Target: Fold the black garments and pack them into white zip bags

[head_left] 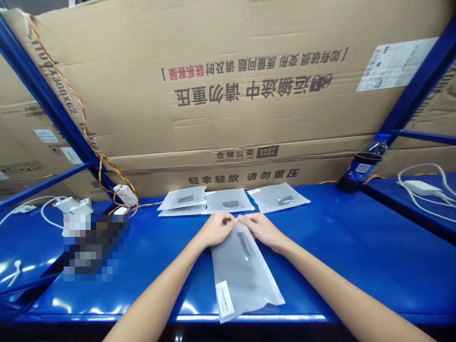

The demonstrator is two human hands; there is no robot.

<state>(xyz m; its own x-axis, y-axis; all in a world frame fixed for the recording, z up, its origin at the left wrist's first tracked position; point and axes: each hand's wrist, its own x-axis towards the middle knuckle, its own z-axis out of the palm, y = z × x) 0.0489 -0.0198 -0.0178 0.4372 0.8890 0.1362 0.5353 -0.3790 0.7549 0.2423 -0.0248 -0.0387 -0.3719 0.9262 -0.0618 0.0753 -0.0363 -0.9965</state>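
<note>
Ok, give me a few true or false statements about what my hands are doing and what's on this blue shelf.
1. Both hands pinch the far end of a frosted pouch. True: left hand, right hand.
2. The pouch stands upright. False: it lies flat on the blue shelf.
3. More pouches lie beyond the hands. True.
4. A dark bottle stands at the left. False: it is at the right, by the post.
5. A white charger lies on the right. True.
</note>
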